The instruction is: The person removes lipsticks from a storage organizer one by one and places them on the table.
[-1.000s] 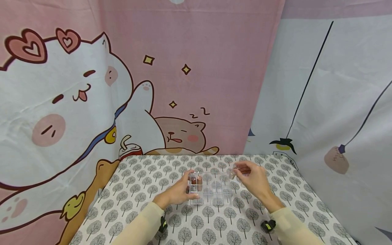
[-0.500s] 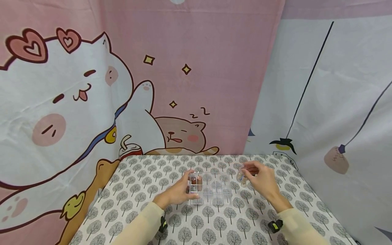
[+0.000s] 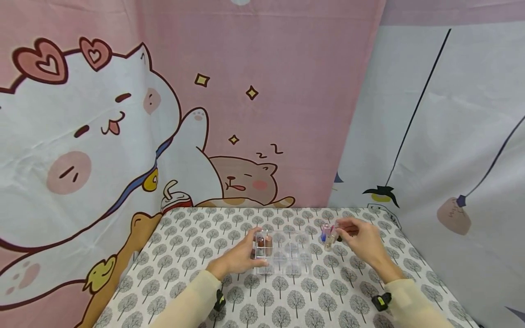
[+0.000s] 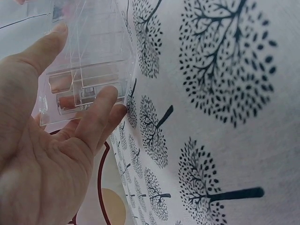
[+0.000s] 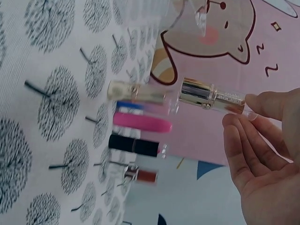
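Observation:
My left hand (image 3: 238,255) grips the left end of a clear compartment organizer (image 3: 287,257), thumb on the near side and fingers around the far side. Inside, reddish-brown lipstick tubes (image 3: 264,245) stand in the left compartments; the left wrist view shows one brown tube (image 4: 70,101) through the wall near my fingertips. To the right of the organizer, my right hand (image 3: 362,239) pinches a lip gloss tube (image 5: 211,95) by its clear upper end, with the metallic gold end away from my fingers. It overlaps another gold-and-clear tube (image 5: 136,92) in the right wrist view.
Beside the held tube stand a bright pink tube (image 5: 143,123), a black tube (image 5: 133,145), a blue one (image 5: 130,106) and a dark red one (image 5: 147,176). A tree-print cloth (image 3: 197,291) covers the table, with cartoon curtains (image 3: 303,114) behind.
My right hand has moved right, away from the organizer, carrying the lip gloss tube in among the standing tubes. My left hand keeps its grip on the organizer.

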Tool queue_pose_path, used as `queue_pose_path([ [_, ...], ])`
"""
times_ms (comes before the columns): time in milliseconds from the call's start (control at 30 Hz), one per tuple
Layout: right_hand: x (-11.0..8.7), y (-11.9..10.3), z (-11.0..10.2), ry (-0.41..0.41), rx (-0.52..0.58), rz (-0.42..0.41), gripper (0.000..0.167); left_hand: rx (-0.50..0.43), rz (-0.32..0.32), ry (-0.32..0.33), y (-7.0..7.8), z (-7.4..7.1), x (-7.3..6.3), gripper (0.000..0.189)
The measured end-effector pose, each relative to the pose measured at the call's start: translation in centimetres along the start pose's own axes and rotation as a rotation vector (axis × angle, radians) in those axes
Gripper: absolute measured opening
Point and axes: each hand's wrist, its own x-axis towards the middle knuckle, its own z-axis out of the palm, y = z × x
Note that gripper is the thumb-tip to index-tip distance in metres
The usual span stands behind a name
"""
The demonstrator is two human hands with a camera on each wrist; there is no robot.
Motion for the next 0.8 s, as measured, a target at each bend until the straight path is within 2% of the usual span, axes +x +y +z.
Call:
queue_pose_path([
  [333,-0.1,2.3,-0.6,-0.078,-0.011,0.052,0.023,-0.01,-0.008,0.001,0.0,0.0,0.1,0.119],
  [567,-0.2,3.7,-0.1,-0.106,-0.025,0.076,0.022,-0.006,-0.006,0.007,0.1,0.1,0.0,0.118],
  [800,-0.3,4.6,0.6,-0.149,0.005,0.112,0.025,-0.01,-0.015,0.006,0.2,0.1,0.0,0.118],
])
